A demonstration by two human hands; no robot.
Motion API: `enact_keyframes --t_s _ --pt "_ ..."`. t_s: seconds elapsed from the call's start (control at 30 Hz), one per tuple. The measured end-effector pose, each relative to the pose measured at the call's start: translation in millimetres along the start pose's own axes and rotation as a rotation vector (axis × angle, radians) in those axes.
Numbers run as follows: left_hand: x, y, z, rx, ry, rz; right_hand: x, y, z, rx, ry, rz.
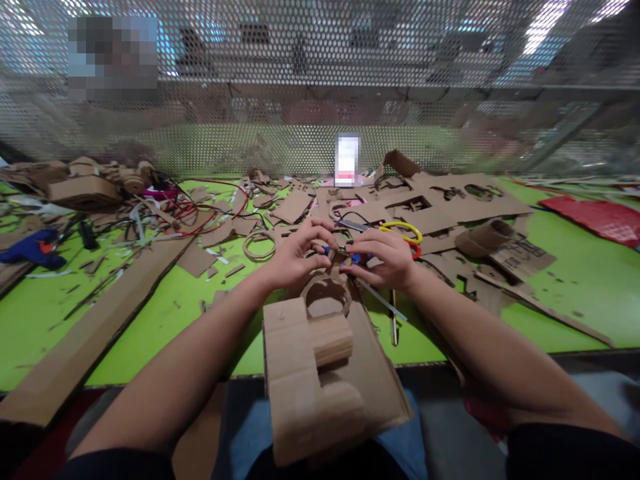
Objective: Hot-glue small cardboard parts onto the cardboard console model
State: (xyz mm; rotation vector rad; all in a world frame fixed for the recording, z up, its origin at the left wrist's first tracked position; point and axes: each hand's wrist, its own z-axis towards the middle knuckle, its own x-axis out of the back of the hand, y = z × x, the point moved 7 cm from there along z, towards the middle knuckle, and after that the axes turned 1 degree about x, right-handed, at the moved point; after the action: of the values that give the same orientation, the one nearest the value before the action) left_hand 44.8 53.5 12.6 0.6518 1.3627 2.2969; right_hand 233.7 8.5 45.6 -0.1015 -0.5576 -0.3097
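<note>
At the far end of a cardboard construction (290,380), my left hand (303,253) and my right hand (385,259) face each other with fingers curled. Between the fingertips are a small metallic piece (343,251) and some blue parts (356,258); their kind is too small to make out. The construction leans over the table edge toward my lap, with curled cardboard pieces and a round opening (327,298). Scissors (407,231) with yellow and red handles lie just beyond my right hand. A thin white strip (383,300) sticks out below that hand.
Cardboard offcuts (450,207) cover much of the green table (560,293). A cardboard ring (259,245) lies left of my hands. Further left are a long cardboard strip (110,320), a blue glue gun (33,248) and red cables (220,213). A lit phone (347,160) stands against the perforated screen (280,107).
</note>
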Motion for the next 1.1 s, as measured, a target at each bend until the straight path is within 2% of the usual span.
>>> enact_keyframes --t_s 0.27,0.87,1.1 --pt "-0.8 -1.4 -0.2 0.025 -0.016 0.006 -0.2 -1.5 0.1 0.017 -0.002 -0.023" --pt "-1.8 -2.7 -1.2 0.024 0.011 0.03 -4.6 5.0 -3.8 -0.115 -0.001 0.081" --pt "-1.4 13.9 -1.8 -0.057 0.048 0.253 -2.6 7.3 -1.1 -0.146 0.012 0.069"
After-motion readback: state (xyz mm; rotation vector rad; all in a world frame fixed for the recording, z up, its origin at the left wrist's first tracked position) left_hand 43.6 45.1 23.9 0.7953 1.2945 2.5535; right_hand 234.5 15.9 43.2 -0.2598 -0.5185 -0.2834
